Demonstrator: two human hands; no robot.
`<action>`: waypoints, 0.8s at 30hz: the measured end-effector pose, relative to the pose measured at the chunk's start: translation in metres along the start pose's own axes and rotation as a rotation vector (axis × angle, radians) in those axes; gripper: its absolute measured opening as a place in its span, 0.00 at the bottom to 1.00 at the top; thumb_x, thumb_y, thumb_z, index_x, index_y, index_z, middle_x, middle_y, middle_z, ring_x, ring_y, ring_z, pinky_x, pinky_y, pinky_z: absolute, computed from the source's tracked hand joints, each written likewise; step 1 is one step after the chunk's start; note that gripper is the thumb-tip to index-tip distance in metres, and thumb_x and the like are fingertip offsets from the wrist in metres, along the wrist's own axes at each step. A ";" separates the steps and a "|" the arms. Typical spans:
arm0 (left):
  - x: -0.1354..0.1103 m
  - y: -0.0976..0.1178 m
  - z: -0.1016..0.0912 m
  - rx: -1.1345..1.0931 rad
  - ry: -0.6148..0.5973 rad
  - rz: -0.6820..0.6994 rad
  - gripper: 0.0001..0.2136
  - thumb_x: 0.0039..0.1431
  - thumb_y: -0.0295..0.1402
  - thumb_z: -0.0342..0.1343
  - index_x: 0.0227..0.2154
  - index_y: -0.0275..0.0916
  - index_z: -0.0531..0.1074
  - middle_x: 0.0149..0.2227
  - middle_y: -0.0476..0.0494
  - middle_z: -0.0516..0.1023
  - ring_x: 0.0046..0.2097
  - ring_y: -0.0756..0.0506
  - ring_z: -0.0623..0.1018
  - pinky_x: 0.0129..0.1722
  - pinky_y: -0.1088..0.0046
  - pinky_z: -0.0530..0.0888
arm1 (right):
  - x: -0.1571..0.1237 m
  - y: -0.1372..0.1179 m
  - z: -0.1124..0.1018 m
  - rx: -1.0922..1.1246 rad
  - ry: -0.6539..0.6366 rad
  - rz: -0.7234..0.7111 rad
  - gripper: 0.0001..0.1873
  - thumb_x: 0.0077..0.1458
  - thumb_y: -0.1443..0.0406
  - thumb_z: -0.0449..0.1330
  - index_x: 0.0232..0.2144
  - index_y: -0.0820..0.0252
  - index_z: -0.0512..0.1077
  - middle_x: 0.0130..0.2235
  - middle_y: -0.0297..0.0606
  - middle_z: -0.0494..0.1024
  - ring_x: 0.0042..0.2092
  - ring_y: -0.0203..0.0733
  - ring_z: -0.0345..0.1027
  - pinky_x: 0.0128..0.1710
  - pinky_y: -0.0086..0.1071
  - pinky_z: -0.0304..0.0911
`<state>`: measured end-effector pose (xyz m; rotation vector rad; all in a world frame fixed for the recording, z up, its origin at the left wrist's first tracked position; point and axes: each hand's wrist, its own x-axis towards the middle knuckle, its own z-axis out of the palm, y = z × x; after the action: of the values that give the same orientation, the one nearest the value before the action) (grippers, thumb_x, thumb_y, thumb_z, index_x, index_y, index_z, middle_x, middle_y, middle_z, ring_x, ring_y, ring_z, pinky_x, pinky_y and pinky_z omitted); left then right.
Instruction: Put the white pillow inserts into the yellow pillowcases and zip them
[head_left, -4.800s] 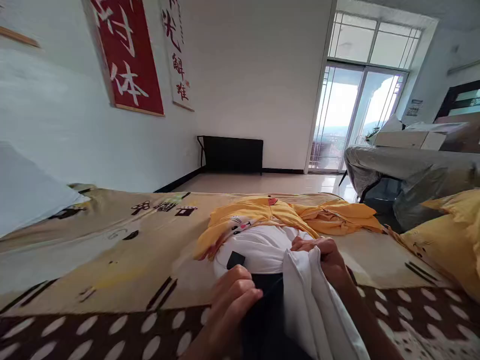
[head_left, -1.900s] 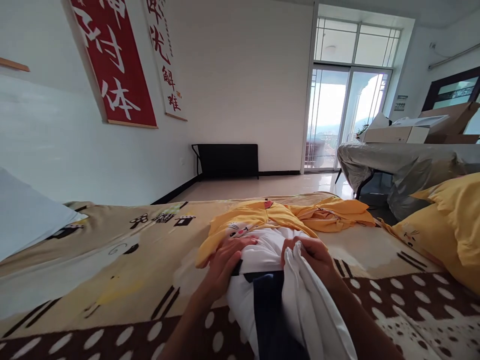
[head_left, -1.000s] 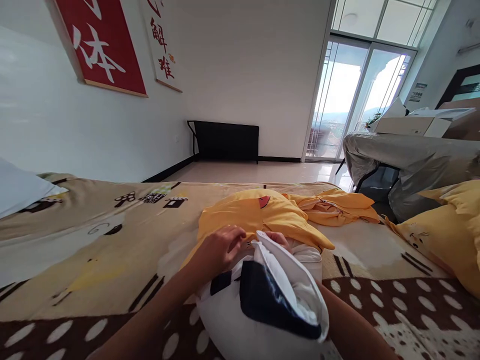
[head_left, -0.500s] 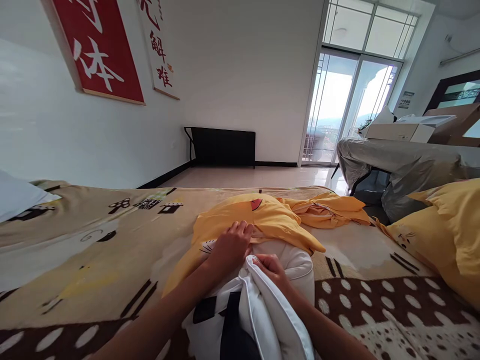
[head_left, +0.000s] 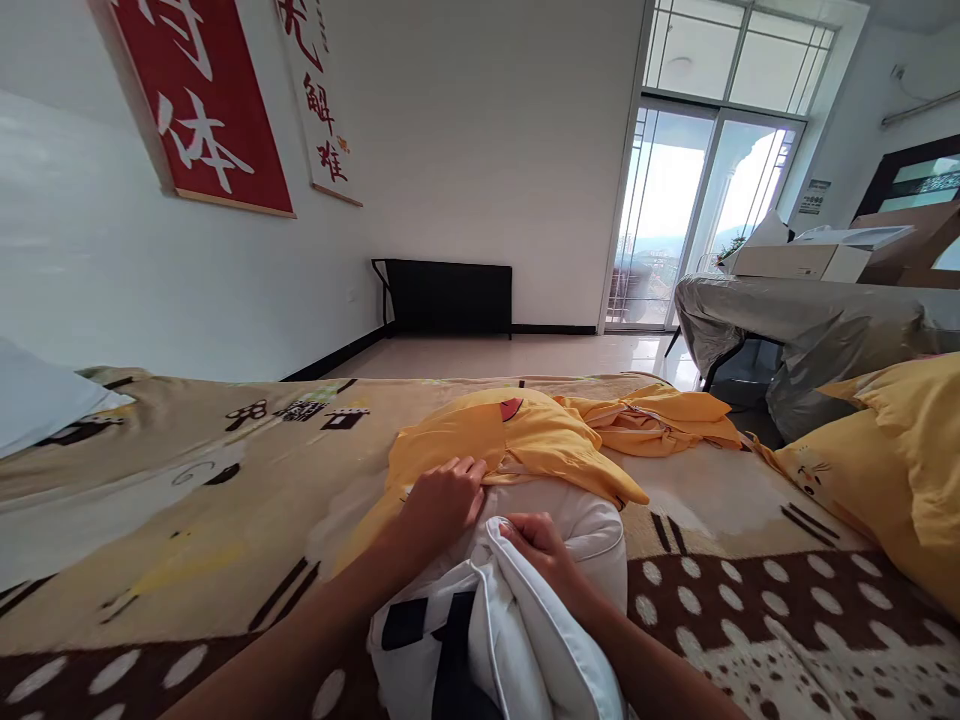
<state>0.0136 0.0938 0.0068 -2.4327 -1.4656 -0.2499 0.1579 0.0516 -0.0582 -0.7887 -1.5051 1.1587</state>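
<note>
Left hand (head_left: 442, 503) palm-down on white pillow (head_left: 596, 535), fingers slack at near edge of yellow cover (head_left: 525, 440), grasping nothing; right hand (head_left: 538, 542) pinched on fold of white cover (head_left: 525, 640); pillow near, mid-bed, on patterned blanket (head_left: 225, 500); yellow cushion (head_left: 885, 480) at right.

- White cloth pillowcase with black patches (head_left: 525, 650): smooth, matt weave with a corded seam, pinched in my right hand (head_left: 536, 540).
- Crumpled yellow cloth cover (head_left: 525, 440): soft, matt and creased, touching my flat left hand (head_left: 442, 500).
- Tan and brown printed blanket (head_left: 225, 500): fuzzy fleece, dull finish.
- Pale tiled floor (head_left: 525, 355): glossy, mirroring daylight.
- Grey draped sheet (head_left: 810, 320): wrinkled, faint sheen.
</note>
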 end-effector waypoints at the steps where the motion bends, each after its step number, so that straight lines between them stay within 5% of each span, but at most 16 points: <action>1: -0.001 0.000 0.000 -0.011 0.021 0.007 0.10 0.60 0.30 0.44 0.35 0.37 0.70 0.37 0.40 0.75 0.40 0.40 0.75 0.38 0.62 0.71 | 0.000 -0.001 0.000 0.001 -0.018 -0.001 0.28 0.50 0.43 0.55 0.17 0.60 0.58 0.21 0.28 0.52 0.26 0.31 0.45 0.22 0.27 0.43; 6: 0.000 0.004 0.004 -0.101 0.111 0.037 0.15 0.63 0.40 0.42 0.31 0.38 0.70 0.35 0.41 0.74 0.40 0.40 0.73 0.41 0.61 0.69 | -0.003 -0.007 0.000 -0.003 -0.045 -0.017 0.27 0.51 0.44 0.54 0.17 0.60 0.57 0.22 0.29 0.52 0.26 0.31 0.44 0.23 0.27 0.43; 10: 0.004 0.004 0.008 -0.120 0.069 -0.031 0.08 0.57 0.31 0.48 0.37 0.36 0.68 0.38 0.39 0.73 0.42 0.40 0.73 0.38 0.63 0.69 | -0.004 -0.009 0.000 -0.020 -0.031 -0.024 0.27 0.51 0.44 0.54 0.17 0.60 0.60 0.21 0.29 0.53 0.27 0.32 0.45 0.24 0.27 0.44; 15: 0.010 0.004 0.016 -0.084 0.019 -0.114 0.12 0.54 0.21 0.41 0.36 0.34 0.68 0.38 0.35 0.73 0.42 0.38 0.73 0.38 0.62 0.68 | -0.004 -0.006 0.000 -0.032 -0.039 -0.012 0.28 0.52 0.44 0.53 0.16 0.60 0.60 0.20 0.29 0.52 0.27 0.32 0.44 0.23 0.27 0.44; 24: 0.009 0.002 0.011 -0.187 -0.011 -0.170 0.07 0.51 0.23 0.43 0.30 0.38 0.65 0.32 0.41 0.73 0.37 0.43 0.73 0.36 0.68 0.66 | -0.007 -0.001 0.001 -0.036 0.031 -0.021 0.27 0.50 0.43 0.55 0.19 0.60 0.66 0.21 0.30 0.56 0.28 0.33 0.48 0.25 0.27 0.49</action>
<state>0.0197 0.1038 -0.0008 -2.4552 -1.7278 -0.4284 0.1590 0.0448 -0.0593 -0.8098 -1.5090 1.1019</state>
